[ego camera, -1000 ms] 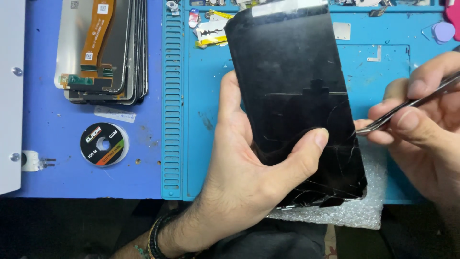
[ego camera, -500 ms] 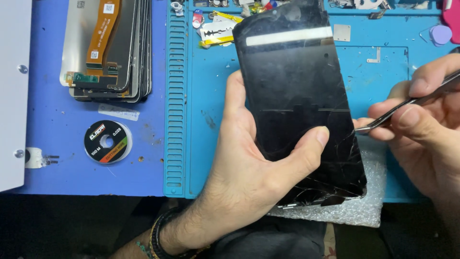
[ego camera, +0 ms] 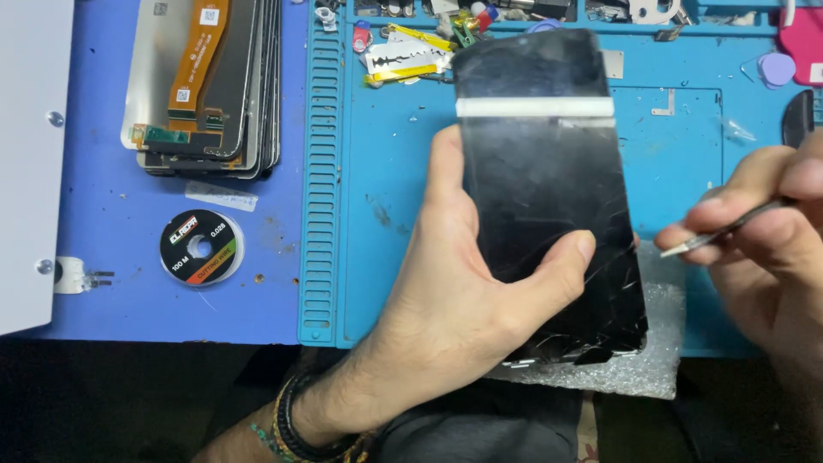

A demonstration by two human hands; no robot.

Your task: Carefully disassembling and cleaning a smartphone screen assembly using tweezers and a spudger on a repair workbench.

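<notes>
Far left there's a white panel (ego camera: 26, 163) at the edge of the blue desk (ego camera: 111, 274), then a stack of phone screens (ego camera: 206, 86) lying face down with the orange ribbon cable up, probably parked there out of the way. Just below sits a small black spool of cutting wire (ego camera: 201, 248). Next comes the teal work mat (ego camera: 386, 214), with razor blades (ego camera: 403, 58) and little bits in the tray slots along the top, handy but not underfoot. Middle of the shot, the left hand (ego camera: 463, 291) grips a cracked black phone screen (ego camera: 549, 206), thumb pressed across the glass and fingers wrapped behind, holding it tilted up off the mat so the right edge is exposed. The cracks get heavy toward the bottom corner, and there's a white tape strip across the top. A piece of bubble wrap (ego camera: 634, 360) lies underneath, I'd guess as padding. On the right, the right hand (ego camera: 763, 231) pinches metal tweezers (ego camera: 720, 231), tip just beside the screen's right edge but not quite touching.
</notes>
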